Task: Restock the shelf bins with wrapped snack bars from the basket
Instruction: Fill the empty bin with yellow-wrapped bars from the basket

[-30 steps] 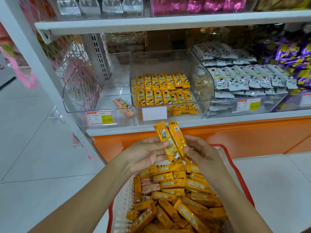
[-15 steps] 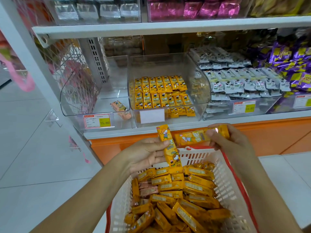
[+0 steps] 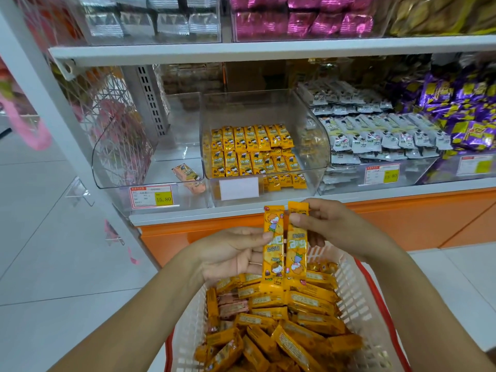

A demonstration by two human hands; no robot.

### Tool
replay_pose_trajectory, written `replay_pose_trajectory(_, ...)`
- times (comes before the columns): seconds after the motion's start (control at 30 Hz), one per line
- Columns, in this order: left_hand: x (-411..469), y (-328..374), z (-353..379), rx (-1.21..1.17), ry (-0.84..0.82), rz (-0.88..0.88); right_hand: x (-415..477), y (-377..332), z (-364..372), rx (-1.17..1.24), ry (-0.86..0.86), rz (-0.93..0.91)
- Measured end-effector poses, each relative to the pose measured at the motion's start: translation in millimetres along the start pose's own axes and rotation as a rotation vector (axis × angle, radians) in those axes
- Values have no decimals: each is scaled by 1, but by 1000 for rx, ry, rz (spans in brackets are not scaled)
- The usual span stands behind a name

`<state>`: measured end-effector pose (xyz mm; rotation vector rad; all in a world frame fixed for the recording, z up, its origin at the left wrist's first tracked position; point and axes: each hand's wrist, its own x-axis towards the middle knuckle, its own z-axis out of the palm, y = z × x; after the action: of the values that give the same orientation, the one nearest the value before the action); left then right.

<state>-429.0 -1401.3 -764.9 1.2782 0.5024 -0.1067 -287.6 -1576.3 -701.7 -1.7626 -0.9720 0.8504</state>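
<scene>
Shelf unit [image 3: 268, 48], far side: clear bins sit in a row on the lower board, open at the front so stock can be dropped in from where I watch.

Middle bin [image 3: 255, 108]: yellow bars [image 3: 252, 151] lie in neat rows, print up, filling only the near floor of it. The far half is bare. I judge this is the bin to restock, since its wrappers match those in hand.

Left bin [image 3: 174, 146]: one peach bar [image 3: 188, 175], otherwise clear plastic.

Right bin [image 3: 375, 135]: grey-white bars, well stocked.

Basket [image 3: 357, 299], near, below the hands: white mesh with a red rim, heaped with loose yellow bars [image 3: 281, 318] lying every way, plus a few pinkish ones at its left.

Left hand [image 3: 230, 253]: thumb and fingers pinch the left bar [image 3: 273, 245] at mid-length.

Right hand [image 3: 330, 226]: fingertips pinch the right bar [image 3: 296, 245] near its top end.

Both bars stand upright, side by side, print toward the camera. My guess is they are being squared together so they go in as a matched pair. Whether their lower ends touch the heap I cannot tell.

Surroundings: pale tiled floor [image 3: 53, 264] to the left, an orange base panel [image 3: 402, 224] under the shelf, and a price tag [image 3: 151, 196] on the left bin front. The middle bin's label [image 3: 239, 187] is blank.
</scene>
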Motion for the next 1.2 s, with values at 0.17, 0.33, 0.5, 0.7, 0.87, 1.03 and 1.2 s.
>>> replay_pose_trajectory(0.17, -11, 15, 11, -185, -40, 5, 1, -3, -3, 138, 138, -7)
replay_pose_trajectory(0.33, -12, 22, 17, -271, -45, 7, -7, -7, -14, 512, 434, -81)
replay_pose_trajectory(0.5, -8, 25, 24, -483, -92, 55, -6, -1, 17, 683, 557, -44)
replay_pose_trajectory(0.7, -7, 29, 28, -567, -84, 156, -2, 15, 48, 356, 597, -103)
replay_pose_trajectory(0.87, -10, 33, 30, -543, -31, 204, -7, 3, 47, -85, 465, -174)
replay_pose_trajectory(1.03, -17, 47, 31, -407, -7, 261, 1, -14, 48, -590, 498, -257)
replay_pose_trajectory(1.2, -30, 73, 15, 274, 520, 468, 42, -46, 11, -554, 588, -198)
